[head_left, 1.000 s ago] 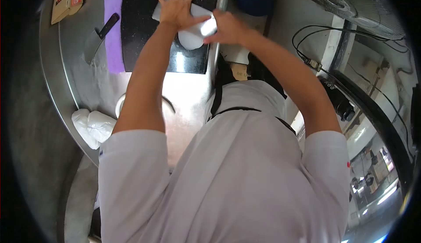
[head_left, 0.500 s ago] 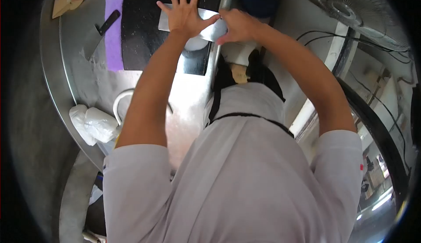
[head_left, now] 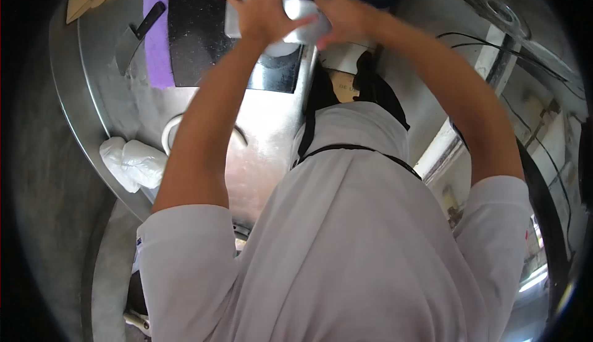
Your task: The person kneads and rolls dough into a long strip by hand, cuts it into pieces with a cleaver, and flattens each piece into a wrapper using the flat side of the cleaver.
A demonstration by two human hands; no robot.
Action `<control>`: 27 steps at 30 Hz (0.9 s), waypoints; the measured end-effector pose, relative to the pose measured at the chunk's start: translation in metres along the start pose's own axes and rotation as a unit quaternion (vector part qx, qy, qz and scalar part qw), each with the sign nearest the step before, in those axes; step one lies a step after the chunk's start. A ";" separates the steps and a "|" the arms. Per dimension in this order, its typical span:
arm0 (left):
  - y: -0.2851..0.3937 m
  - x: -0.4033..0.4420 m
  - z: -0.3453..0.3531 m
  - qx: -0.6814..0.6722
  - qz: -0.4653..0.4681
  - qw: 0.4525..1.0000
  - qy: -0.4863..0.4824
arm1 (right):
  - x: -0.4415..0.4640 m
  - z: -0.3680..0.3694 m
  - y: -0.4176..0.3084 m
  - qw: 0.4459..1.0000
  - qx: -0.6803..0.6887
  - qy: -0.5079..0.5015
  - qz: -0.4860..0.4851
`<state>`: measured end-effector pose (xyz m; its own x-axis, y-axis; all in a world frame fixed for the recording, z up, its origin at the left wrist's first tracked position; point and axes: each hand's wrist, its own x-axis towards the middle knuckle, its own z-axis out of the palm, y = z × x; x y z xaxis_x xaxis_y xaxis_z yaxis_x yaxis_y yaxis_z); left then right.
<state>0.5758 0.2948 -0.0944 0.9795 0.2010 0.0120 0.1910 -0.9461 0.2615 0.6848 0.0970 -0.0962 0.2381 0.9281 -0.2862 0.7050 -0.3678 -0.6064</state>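
Since the earliest frame, the flat metal blade has swung nearer a level 9-to-3 o'clock line and covers more of the white round; the whole view has shifted a little as well. Blade and round lie on the black board, at 12 o'clock in view, with only a sliver of the round showing at the blade's 6 o'clock edge. The left hand is spread wide, palm down over the blade; the right hand is curled about its 3 o'clock end, though blur hides how tightly. The step in hand looks like pressing the round flat beneath the blade; how thin it is cannot be told. The next move probably calls for even weight from the left palm while the right hand keeps the blade level. At 10 o'clock on the table, a knife rests partly over the purple cloth.
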 end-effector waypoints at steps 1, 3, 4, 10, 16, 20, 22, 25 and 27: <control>-0.005 -0.015 0.009 -0.038 0.070 0.997 0.022 | -0.013 0.008 -0.014 0.997 0.054 -0.038 0.038; 0.000 -0.004 0.007 0.019 0.060 0.996 -0.065 | -0.017 0.001 -0.022 0.993 0.017 -0.039 0.111; -0.003 0.010 0.011 0.015 0.049 0.998 -0.038 | -0.009 -0.007 -0.014 0.995 0.011 -0.041 0.095; 0.005 0.042 -0.019 0.042 -0.059 0.997 -0.014 | 0.031 -0.058 -0.008 0.996 -0.088 -0.012 0.004; 0.020 0.016 -0.018 0.079 0.013 0.988 -0.132 | -0.006 -0.018 -0.006 0.996 0.023 -0.054 0.068; 0.020 0.041 -0.015 0.086 -0.050 0.994 -0.042 | 0.018 -0.049 0.006 0.997 -0.031 -0.059 0.041; 0.013 0.044 -0.015 0.065 -0.060 0.996 -0.009 | 0.032 -0.054 0.012 0.997 -0.069 -0.018 -0.015; 0.011 0.033 -0.013 0.045 -0.036 0.998 0.001 | 0.019 -0.041 -0.002 0.998 -0.045 -0.052 0.010; 0.016 0.013 -0.014 0.065 -0.012 0.996 -0.064 | 0.001 -0.019 -0.005 0.998 -0.001 -0.049 0.032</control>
<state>0.5902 0.2863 -0.0763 0.9730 0.1984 -0.1176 0.2134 -0.9679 0.1330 0.6942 0.1005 -0.0795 0.2163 0.8924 -0.3959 0.6913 -0.4264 -0.5834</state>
